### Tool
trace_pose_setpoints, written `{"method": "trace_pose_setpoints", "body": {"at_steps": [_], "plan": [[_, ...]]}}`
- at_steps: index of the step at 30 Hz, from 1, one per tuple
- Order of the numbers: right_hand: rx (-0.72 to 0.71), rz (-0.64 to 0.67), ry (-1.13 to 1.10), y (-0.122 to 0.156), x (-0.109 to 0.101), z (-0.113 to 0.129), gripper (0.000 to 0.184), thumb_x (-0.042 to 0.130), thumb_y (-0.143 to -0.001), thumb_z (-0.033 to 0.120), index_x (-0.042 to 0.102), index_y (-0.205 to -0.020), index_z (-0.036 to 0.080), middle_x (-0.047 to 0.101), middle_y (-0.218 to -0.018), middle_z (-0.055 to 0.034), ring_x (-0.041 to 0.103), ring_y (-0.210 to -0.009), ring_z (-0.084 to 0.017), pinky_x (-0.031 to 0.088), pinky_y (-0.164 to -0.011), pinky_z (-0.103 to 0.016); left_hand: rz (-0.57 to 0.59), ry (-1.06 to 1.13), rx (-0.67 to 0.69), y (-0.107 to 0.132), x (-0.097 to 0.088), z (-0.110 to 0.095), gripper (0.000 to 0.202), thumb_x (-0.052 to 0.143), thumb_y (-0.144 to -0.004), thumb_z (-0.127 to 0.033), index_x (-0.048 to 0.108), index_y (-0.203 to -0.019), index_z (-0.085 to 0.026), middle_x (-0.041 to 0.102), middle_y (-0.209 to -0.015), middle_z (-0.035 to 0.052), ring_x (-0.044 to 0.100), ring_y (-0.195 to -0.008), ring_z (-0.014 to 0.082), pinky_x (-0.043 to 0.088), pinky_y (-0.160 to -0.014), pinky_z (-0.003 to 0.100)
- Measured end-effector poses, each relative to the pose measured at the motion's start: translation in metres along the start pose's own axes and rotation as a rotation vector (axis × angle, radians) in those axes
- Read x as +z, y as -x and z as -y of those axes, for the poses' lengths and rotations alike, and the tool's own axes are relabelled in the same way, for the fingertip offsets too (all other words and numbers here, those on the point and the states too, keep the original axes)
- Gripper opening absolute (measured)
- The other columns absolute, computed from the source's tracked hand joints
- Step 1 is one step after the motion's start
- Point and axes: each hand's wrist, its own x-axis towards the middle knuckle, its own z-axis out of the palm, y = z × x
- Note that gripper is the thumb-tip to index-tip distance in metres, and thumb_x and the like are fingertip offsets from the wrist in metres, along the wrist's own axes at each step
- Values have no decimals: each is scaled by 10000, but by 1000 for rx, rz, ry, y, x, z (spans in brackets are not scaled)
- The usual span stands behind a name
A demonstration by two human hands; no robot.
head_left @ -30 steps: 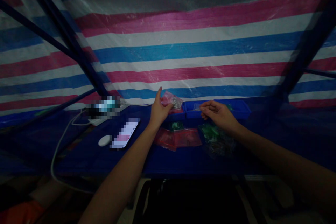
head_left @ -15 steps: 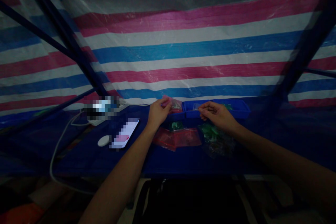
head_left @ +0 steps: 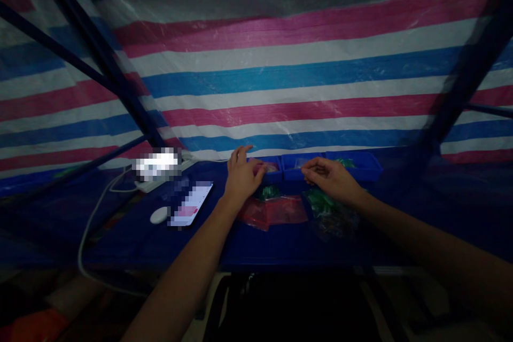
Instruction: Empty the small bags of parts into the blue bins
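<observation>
The left hand hovers palm down with its fingers loosely spread and nothing in its grip. Its thumb tip is just beside a crumpled pink plastic bag, which lies in the left blue tray at the hand's two o'clock.

The right hand has its fingers curled in, the tips pinched on a small clear bag. This thin, glossy pouch sits over the middle blue tray, at the hand's ten o'clock. As far as the dim light shows, its long axis runs from nine to three.

The trays are shallow rectangles of hard plastic, set side by side along the far edge of the blue table.

At the left hand's five o'clock, flat red plastic bags lie on the table. Below the right hand is a crinkled clear bag of green parts.

At the left hand's eight o'clock lie a slim phone and a smooth white oval puck. A white cable curves past them.

A woven tarp, striped pink, white and blue, hangs at twelve o'clock.
</observation>
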Motion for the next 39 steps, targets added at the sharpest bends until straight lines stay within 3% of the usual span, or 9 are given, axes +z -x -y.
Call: {"method": "trace_pose_setpoints", "body": {"at_steps": [2,5,10,12,15,22,26,30,39], "plan": [[-81,10,168,2,0,3,225,660,-940,437,707,-1018,231,750,-894,-54,708,-798,-225,569,-752,-385,22,38,62,0,-3,-8,252,635,-950,-373,777,-1114,-246,493,-1530,87,336,-1478,370,257,-1238,597],[-241,112,390,6,0,9,229,669,-942,408,728,-1097,250,760,-1003,-72,708,-914,-256,558,-866,-439,178,104,96,1,1,-12,329,608,-972,-409,738,-1233,-258,612,-1394,113,510,-1353,327,368,-1183,539],[-390,433,428,13,4,11,609,804,-827,506,655,-1382,303,646,-1427,-96,561,-1350,-318,415,-1163,-503,334,87,118,6,14,-4,460,594,-970,-503,684,-1342,-247,670,-1351,127,592,-1295,307,432,-1139,471],[-395,524,414,15,6,8,715,841,-774,546,640,-1412,292,628,-1455,-108,546,-1369,-326,411,-1172,-494,348,86,116,7,16,-1,481,605,-959,-511,679,-1352,-243,669,-1374,126,587,-1320,314,426,-1153,466],[-395,580,400,15,9,5,624,824,-807,514,677,-1367,281,701,-1339,-105,608,-1285,-306,449,-1131,-468,362,79,111,8,18,3,522,640,-930,-527,669,-1369,-245,652,-1418,125,565,-1364,331,389,-1192,480],[-381,514,398,13,9,8,328,780,-860,358,761,-1174,264,753,-1175,-86,664,-1125,-273,505,-1028,-448,334,72,93,10,21,-1,464,624,-950,-503,689,-1329,-243,676,-1376,125,581,-1338,341,383,-1185,521],[-357,448,361,11,8,9,204,739,-893,351,790,-1075,275,774,-1099,-68,691,-1063,-263,524,-984,-436,166,42,68,7,13,-20,328,557,-1005,-422,732,-1197,-221,641,-1383,126,575,-1312,317,411,-1149,515],[-301,333,306,7,7,6,144,720,-900,322,807,-1012,295,797,-1052,-40,729,-989,-251,537,-958,-422,64,184,155,3,3,-40,268,529,-1027,-347,726,-1151,-214,667,-1274,111,590,-1254,270,433,-1133,466],[-172,262,242,5,6,3,74,716,-876,285,778,-915,274,798,-953,-20,745,-891,-240,564,-876,-407,274,477,234,5,3,-58,278,492,-1046,-325,726,-1150,-218,721,-1123,98,660,-1103,247,511,-1019,428]]}}
